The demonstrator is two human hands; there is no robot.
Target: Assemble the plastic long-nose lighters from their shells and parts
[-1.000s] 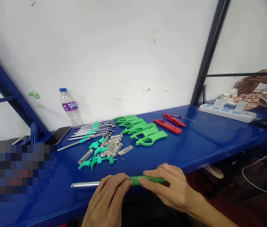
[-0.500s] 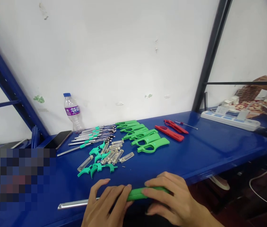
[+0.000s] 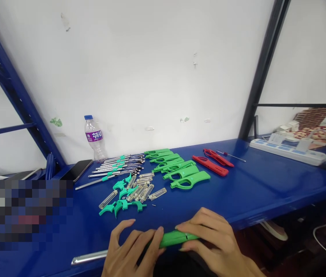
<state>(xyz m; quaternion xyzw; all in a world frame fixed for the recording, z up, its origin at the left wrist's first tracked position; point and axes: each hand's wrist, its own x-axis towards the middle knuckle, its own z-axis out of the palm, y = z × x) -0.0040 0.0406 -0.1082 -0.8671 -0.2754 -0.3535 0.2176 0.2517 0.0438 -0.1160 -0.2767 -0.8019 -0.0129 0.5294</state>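
Low in the view, at the front edge of the table, I hold a long-nosed utility lighter (image 3: 174,238) with a green plastic body. Its metal tube sticks out to the left. My left hand (image 3: 132,250) is closed round the tube end of the body, hiding where tube and body meet. The fingers of my right hand (image 3: 216,240) pinch the other end, where a dark slot shows. Beyond my hands lie several teal triggers (image 3: 121,204), clear fuel tanks (image 3: 157,194), metal tubes with wires (image 3: 116,169) and green lighter shells (image 3: 190,179).
Two red lighter shells (image 3: 210,165) and a thin rod (image 3: 232,156) lie at the right. A power strip (image 3: 288,151) is farther right, near another person's hand. A bottle (image 3: 96,140) and phone (image 3: 79,169) are at the back left of the blue table (image 3: 209,200).
My right fingers have shifted on the lighter's end, so a dark slot now shows there. The camera view has moved slightly left. Both hands keep their hold.
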